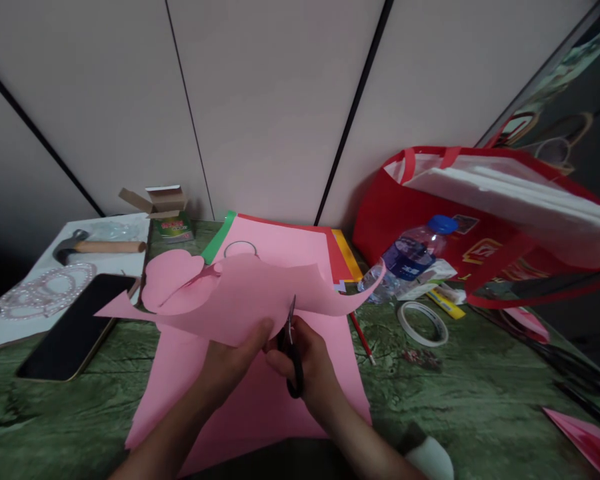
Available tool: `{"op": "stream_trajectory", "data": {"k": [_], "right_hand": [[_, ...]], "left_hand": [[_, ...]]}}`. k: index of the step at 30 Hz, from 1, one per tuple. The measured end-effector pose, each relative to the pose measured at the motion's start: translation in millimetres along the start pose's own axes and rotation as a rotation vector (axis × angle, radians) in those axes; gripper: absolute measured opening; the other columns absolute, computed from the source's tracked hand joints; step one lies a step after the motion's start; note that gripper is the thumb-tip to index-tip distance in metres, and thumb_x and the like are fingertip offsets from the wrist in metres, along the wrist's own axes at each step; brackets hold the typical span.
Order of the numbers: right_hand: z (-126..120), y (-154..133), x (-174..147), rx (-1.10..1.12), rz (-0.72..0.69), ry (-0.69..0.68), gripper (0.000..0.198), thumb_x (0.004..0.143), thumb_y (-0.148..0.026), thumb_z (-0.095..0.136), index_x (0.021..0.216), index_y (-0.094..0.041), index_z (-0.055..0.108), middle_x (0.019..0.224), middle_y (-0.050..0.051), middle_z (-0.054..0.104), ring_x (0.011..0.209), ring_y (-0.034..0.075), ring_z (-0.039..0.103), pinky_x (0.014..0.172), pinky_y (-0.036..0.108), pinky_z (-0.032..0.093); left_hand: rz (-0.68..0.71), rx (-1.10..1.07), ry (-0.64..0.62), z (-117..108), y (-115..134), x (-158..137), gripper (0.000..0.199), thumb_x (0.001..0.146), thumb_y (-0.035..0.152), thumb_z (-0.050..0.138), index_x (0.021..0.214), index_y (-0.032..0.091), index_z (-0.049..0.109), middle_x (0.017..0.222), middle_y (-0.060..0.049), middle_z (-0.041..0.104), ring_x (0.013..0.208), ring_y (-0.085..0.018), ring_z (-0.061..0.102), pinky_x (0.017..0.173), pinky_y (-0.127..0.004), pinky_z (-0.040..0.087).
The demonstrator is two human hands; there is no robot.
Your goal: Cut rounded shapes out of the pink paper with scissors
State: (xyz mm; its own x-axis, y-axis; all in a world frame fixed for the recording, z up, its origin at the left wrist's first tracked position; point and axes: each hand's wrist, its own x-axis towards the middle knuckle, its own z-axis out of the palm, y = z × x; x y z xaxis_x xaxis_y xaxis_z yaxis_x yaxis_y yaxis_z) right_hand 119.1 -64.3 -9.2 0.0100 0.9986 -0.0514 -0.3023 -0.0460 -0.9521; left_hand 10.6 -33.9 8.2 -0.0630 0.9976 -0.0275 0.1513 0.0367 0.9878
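Note:
A curling sheet of pink paper (250, 293) with an irregular cut outline is held up above a stack of pink sheets (200, 427). My left hand (235, 360) pinches its lower edge, thumb on top and the other fingers hidden beneath. Black-handled scissors (295, 367) are in my right hand (310, 360), fingers closed round the handles. Their blades point away from me and meet the paper just right of my left thumb. Rounded pink cut shapes (173, 277) show at the sheet's left side.
On the left are a hammer (105, 247), beaded strands (45, 290), a phone (77, 327) and a small open box (170, 217). To the right are a tape roll (423, 325), a red pencil (363, 333), a water bottle (413, 257) and a red bag (430, 207). A wall panel (260, 113) stands behind.

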Motion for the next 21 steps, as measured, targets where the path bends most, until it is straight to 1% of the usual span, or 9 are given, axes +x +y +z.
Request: {"op": "stream_trajectory", "data": {"k": [2, 4, 10, 12, 14, 18, 21], "right_hand": [[0.1, -1.0, 0.0, 0.004, 0.001, -0.003, 0.029, 0.058, -0.029, 0.072, 0.074, -0.019, 0.050, 0.060, -0.004, 0.049, 0.052, 0.010, 0.042, 0.049, 0.022, 0.034], [0.1, -0.7, -0.1, 0.003, -0.003, 0.000, 0.028, 0.059, -0.029, 0.071, 0.074, -0.019, 0.050, 0.061, -0.004, 0.049, 0.053, 0.010, 0.042, 0.050, 0.022, 0.034], [0.3, -0.1, -0.1, 0.005, -0.010, 0.007, 0.027, 0.060, -0.032, 0.070, 0.075, -0.019, 0.052, 0.060, -0.005, 0.047, 0.053, 0.010, 0.040, 0.050, 0.022, 0.032], [0.1, -0.5, -0.2, 0.004, -0.004, 0.001, 0.026, 0.061, -0.032, 0.069, 0.074, -0.018, 0.052, 0.060, -0.005, 0.046, 0.052, 0.010, 0.039, 0.050, 0.022, 0.031], [-0.7, 0.3, 0.1, 0.000, -0.017, -0.009, 0.026, 0.061, -0.031, 0.069, 0.074, -0.018, 0.051, 0.060, -0.005, 0.045, 0.053, 0.010, 0.038, 0.050, 0.023, 0.030], [-2.7, 4.4, 1.2, -0.006, -0.035, -0.018, 0.027, 0.062, -0.031, 0.069, 0.075, -0.018, 0.050, 0.060, -0.004, 0.045, 0.055, 0.010, 0.039, 0.052, 0.023, 0.030], [-3.4, 6.7, 1.7, -0.010, -0.022, -0.015, 0.027, 0.062, -0.030, 0.069, 0.076, -0.018, 0.050, 0.060, -0.005, 0.045, 0.055, 0.010, 0.039, 0.052, 0.023, 0.030]], "left_hand": [[0.003, 0.006, -0.015, 0.6, 1.1, -0.7, 0.015, 0.062, 0.032, 0.059, 0.067, 0.018, 0.060, 0.068, -0.004, 0.066, 0.068, -0.021, 0.062, 0.065, -0.032, 0.050], [0.004, 0.009, -0.018, 1.3, 2.9, -2.0, 0.014, 0.064, 0.032, 0.057, 0.067, 0.019, 0.059, 0.066, -0.003, 0.066, 0.069, -0.020, 0.062, 0.066, -0.032, 0.050], [-0.008, -0.020, 0.015, 2.1, 1.6, -2.0, 0.019, 0.060, 0.033, 0.061, 0.070, 0.018, 0.057, 0.077, -0.006, 0.067, 0.075, -0.022, 0.062, 0.068, -0.033, 0.050], [-0.005, -0.025, 0.007, 1.7, -0.2, -1.1, 0.019, 0.060, 0.034, 0.062, 0.068, 0.018, 0.057, 0.079, -0.007, 0.067, 0.075, -0.022, 0.062, 0.069, -0.033, 0.050], [-0.005, -0.028, 0.001, 1.3, -1.5, -0.4, 0.019, 0.060, 0.035, 0.062, 0.064, 0.018, 0.056, 0.077, -0.006, 0.066, 0.075, -0.022, 0.062, 0.069, -0.033, 0.050], [-0.011, 0.005, 0.023, 1.0, -2.0, 0.3, 0.019, 0.059, 0.036, 0.062, 0.061, 0.018, 0.055, 0.067, -0.004, 0.063, 0.073, -0.023, 0.061, 0.067, -0.034, 0.049], [0.006, 0.019, 0.002, 1.2, -1.5, 0.1, 0.020, 0.061, 0.036, 0.060, 0.056, 0.019, 0.053, 0.067, -0.005, 0.063, 0.073, -0.022, 0.061, 0.068, -0.034, 0.049]]}}
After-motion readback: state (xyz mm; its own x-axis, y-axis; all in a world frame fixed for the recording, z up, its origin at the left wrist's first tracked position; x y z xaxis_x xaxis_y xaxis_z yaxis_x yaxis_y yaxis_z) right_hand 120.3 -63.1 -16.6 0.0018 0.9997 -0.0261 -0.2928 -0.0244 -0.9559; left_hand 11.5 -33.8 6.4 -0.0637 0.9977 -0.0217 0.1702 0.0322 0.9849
